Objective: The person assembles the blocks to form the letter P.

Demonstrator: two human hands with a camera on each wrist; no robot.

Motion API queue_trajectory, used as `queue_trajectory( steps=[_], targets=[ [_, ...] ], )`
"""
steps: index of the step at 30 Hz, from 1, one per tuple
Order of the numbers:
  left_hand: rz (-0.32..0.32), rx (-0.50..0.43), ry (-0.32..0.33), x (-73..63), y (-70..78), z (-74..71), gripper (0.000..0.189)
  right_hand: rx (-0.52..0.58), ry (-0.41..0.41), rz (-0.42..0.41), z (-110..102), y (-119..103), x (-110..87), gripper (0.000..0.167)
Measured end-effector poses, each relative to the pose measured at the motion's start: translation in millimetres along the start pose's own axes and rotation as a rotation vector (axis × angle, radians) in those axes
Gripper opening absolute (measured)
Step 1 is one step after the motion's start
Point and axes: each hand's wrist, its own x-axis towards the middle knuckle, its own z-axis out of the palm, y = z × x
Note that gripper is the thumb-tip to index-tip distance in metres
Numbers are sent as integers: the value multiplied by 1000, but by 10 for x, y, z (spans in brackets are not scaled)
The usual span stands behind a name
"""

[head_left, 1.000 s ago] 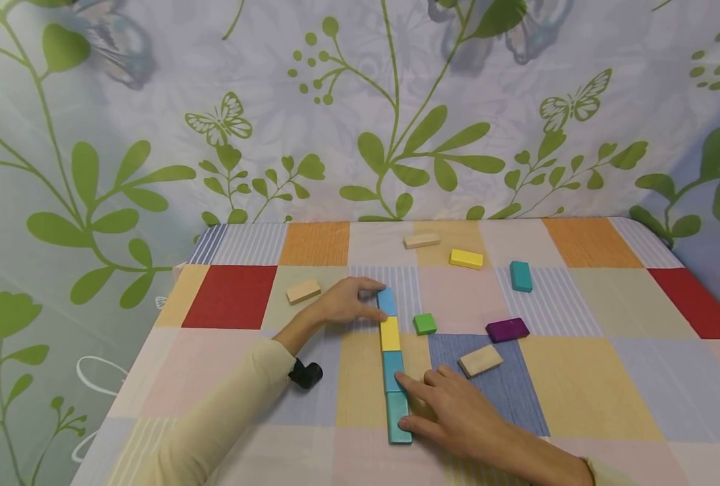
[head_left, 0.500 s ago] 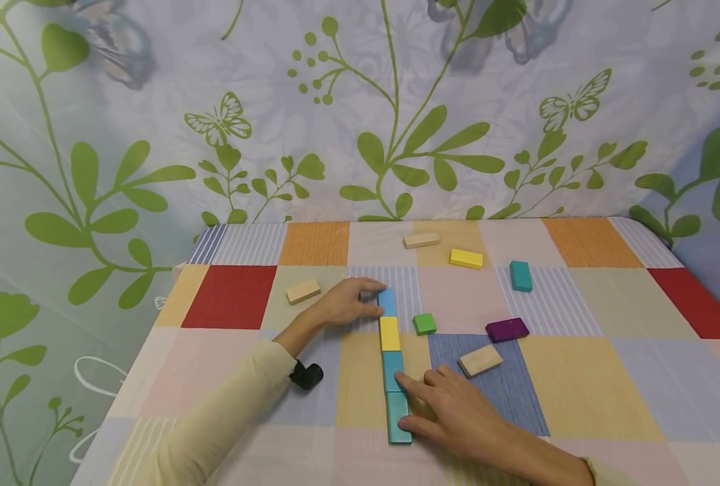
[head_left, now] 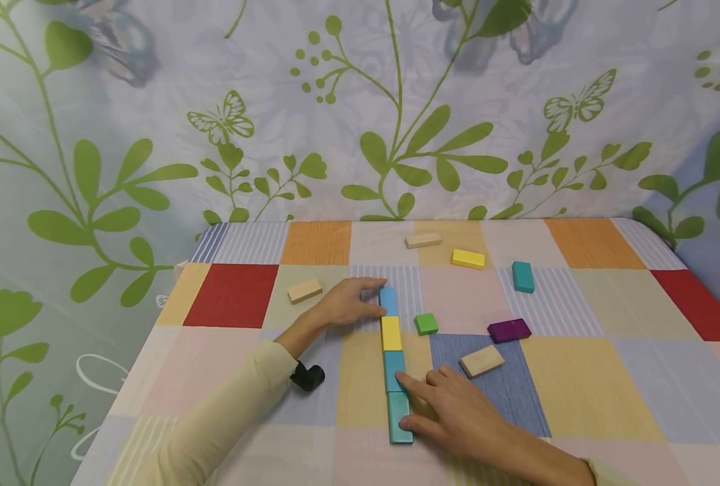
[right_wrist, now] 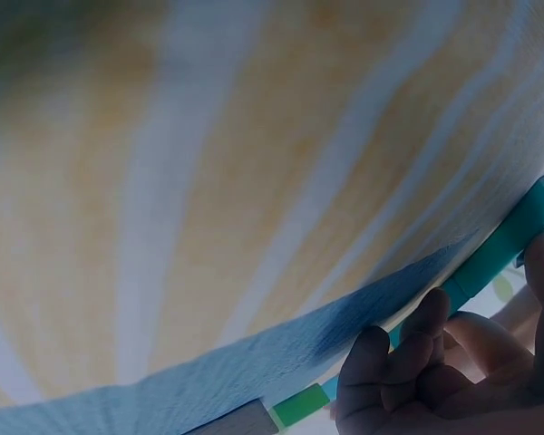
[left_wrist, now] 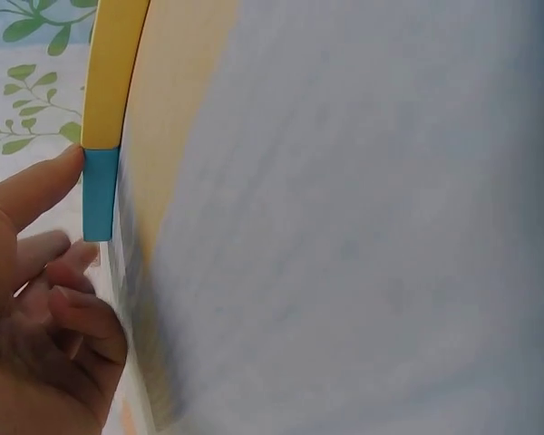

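In the head view, several wooden blocks lie end to end in a straight row. From the far end come a light blue block (head_left: 389,301), a yellow block (head_left: 391,333), a blue block (head_left: 393,364) and a teal block (head_left: 399,403). My left hand (head_left: 347,302) pinches the light blue block, index finger at its far end and thumb near its joint with the yellow one. The left wrist view shows that thumb (left_wrist: 50,186) at the joint. My right hand (head_left: 457,408) rests its index fingertip on the blue block and its thumb on the teal block.
Right of the row lie a small green block (head_left: 426,324), a plain wood block (head_left: 482,361) and a purple block (head_left: 509,330). Farther back are a teal block (head_left: 523,277), a yellow block (head_left: 468,259) and a plain one (head_left: 423,240). Another plain block (head_left: 304,291) lies left.
My left thumb has shifted slightly away from the yellow block, along the light blue block's side. The right hand and the row stay in place.
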Motion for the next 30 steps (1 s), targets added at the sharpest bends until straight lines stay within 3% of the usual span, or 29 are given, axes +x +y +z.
queue_trajectory(
  steps=[4, 7, 13, 17, 22, 30],
  targets=[
    [-7, -49, 80, -51, -16, -101, 67, 2, -1, 9, 2, -6, -5, 66],
    [3, -134, 148, -120, -110, -291, 64, -1, -2, 11, 2, -14, -9, 66],
    [-40, -205, 203, -385, -521, -783, 55, -1, -2, 9, -2, -30, -4, 66],
    [-99, -178, 186, -609, -789, -978, 55, -3, 12, 4, 0, -38, -6, 65],
    [-127, -140, 128, -802, -953, -1019, 57, 5, 28, 9, 1, -29, -20, 65],
    [-109, -99, 121, -855, -1027, -946, 53, 13, 41, 4, 9, -20, -27, 65]
  ],
)
